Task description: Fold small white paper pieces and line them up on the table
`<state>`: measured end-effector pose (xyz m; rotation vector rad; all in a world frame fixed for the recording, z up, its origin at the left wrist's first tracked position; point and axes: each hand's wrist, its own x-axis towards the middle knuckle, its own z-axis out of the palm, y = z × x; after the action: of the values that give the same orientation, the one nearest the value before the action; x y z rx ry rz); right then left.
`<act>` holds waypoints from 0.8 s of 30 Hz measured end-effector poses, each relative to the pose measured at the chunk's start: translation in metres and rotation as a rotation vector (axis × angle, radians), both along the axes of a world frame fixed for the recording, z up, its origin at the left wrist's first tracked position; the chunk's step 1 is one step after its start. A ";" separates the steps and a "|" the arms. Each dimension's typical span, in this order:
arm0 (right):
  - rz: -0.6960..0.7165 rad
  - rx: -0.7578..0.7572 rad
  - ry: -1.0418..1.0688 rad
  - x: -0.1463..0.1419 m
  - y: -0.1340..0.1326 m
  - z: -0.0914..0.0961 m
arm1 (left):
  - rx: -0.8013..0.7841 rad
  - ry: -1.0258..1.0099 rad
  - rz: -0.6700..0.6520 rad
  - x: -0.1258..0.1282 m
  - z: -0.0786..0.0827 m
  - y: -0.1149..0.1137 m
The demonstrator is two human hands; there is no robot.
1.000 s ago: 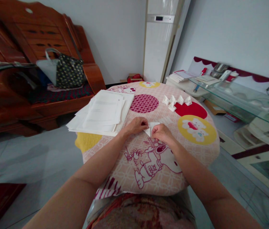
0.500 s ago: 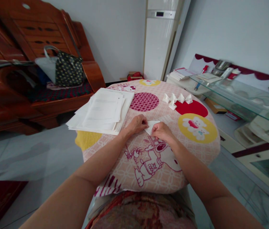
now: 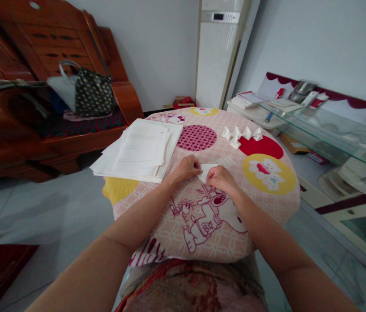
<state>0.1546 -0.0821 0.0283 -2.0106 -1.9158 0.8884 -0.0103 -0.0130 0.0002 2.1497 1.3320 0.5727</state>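
Observation:
Both of my hands rest on a round table covered by a pink cartoon-print cloth (image 3: 260,203). My left hand (image 3: 186,167) and my right hand (image 3: 219,177) are closed, fingers curled, pinching a small folded piece of white paper (image 3: 207,169) that lies flat between them. Only a triangular part of the paper shows; the rest is under my fingers. Several small folded white paper shapes (image 3: 240,134) stand together further back on the cloth. A thick stack of white sheets (image 3: 140,151) lies at the table's left side.
A dark wooden bench (image 3: 40,125) with a dotted handbag (image 3: 92,93) stands at the left. A tall white floor air conditioner (image 3: 217,52) is behind the table. A glass-topped shelf unit (image 3: 328,130) with books and containers runs along the right. Grey tiled floor surrounds the table.
Both hands stay pinched on the folded paper at the same spot. Only the view has shifted slightly.

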 end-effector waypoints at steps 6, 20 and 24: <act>0.044 0.137 -0.099 -0.001 -0.004 -0.001 | 0.002 0.005 0.005 0.001 0.001 -0.001; 0.091 0.182 -0.086 0.002 -0.006 -0.008 | 0.022 -0.028 -0.018 0.000 -0.003 0.002; 0.119 0.185 -0.098 0.003 -0.005 -0.007 | 0.000 -0.027 -0.009 0.000 -0.003 0.002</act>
<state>0.1576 -0.0871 0.0216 -1.8813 -2.1048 0.6219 -0.0101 -0.0113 -0.0028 2.1391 1.3077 0.5958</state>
